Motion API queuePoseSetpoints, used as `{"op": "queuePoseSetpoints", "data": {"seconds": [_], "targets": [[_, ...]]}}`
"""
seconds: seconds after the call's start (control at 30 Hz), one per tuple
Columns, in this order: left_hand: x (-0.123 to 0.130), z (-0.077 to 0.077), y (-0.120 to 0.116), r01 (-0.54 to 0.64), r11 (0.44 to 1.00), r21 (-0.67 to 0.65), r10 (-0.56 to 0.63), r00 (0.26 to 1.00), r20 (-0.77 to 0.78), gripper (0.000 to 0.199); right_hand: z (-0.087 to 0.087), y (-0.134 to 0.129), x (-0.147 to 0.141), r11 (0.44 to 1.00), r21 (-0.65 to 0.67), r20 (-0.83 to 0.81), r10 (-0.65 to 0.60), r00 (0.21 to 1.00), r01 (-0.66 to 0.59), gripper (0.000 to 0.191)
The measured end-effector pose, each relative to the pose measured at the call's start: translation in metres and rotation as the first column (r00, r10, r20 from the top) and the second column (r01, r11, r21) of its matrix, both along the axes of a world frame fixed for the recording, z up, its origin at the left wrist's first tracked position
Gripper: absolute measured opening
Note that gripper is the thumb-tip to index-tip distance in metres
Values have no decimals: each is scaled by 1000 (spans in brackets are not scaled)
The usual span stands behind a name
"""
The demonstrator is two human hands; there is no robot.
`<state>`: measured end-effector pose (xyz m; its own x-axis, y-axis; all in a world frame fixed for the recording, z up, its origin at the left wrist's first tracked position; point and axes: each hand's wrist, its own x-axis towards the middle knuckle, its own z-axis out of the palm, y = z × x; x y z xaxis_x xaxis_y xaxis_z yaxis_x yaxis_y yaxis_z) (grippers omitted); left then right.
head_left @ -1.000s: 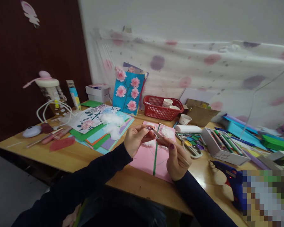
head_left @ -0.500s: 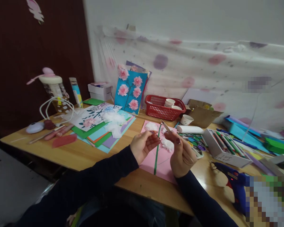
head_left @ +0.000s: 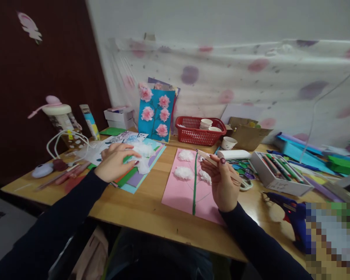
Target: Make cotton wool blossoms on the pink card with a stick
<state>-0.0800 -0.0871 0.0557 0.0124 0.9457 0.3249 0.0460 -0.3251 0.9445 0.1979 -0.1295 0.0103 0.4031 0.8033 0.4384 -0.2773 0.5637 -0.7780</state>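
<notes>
My left hand [head_left: 116, 161] hovers at the near edge of a white cotton clump [head_left: 144, 151], fingers spread and apart, and nothing shows in it. The cotton lies on a stack of coloured paper. In my right hand [head_left: 225, 184] is a slim beige tool with a pointed tip [head_left: 205, 156], pinched between thumb and fingers; its exact kind is unclear. Its tip is above a pink sheet [head_left: 177, 196] bearing a green painted stem [head_left: 195, 186]. White cotton tufts [head_left: 183, 173] sit on both sides of the stem, the right-hand ones partly hidden by my right hand.
Behind the sheet stand a red basket [head_left: 201, 132] with paper cups and a blue flower picture [head_left: 156, 116]. To the right are a box of coloured pencils [head_left: 280, 173], scissors [head_left: 243, 171] and a blue glue gun [head_left: 293, 214]. A bottle [head_left: 61, 120] stands at the left.
My left hand has moved left, from over the pink sheet to the cotton clump. My right hand keeps the beige tool near the sheet. The view has shifted slightly.
</notes>
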Motion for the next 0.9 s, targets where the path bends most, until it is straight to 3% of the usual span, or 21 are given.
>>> {"op": "queuePoseSetpoints", "data": {"seconds": [0.07, 0.13, 0.23, 0.37, 0.53, 0.9], "targets": [[17, 3, -5, 46, 996, 70, -37, 991, -129, 20, -1, -4, -2, 1000, 15, 24, 27, 999, -27, 24], [47, 2, -12, 168, 986, 5, -166, 977, -135, 12, -2, -7, -4, 998, 32, 55, 53, 997, -55, 23], [96, -6, -21, 294, 955, -51, -283, 946, 156, 19, -4, -12, -5, 995, 51, 99, 84, 992, -89, 23], [135, -20, -26, 310, 942, -128, -192, 812, 551, 28, -4, -16, -7, 993, 71, 118, 82, 990, -91, 23], [149, -20, -31, 288, 944, -161, -69, 649, 757, 31, -4, -18, -8, 994, 101, 159, 31, 987, -47, 22], [161, -23, -36, 233, 963, -137, -17, 558, 830, 26, -18, -27, -3, 973, 228, 517, -101, 850, -23, 26]]}}
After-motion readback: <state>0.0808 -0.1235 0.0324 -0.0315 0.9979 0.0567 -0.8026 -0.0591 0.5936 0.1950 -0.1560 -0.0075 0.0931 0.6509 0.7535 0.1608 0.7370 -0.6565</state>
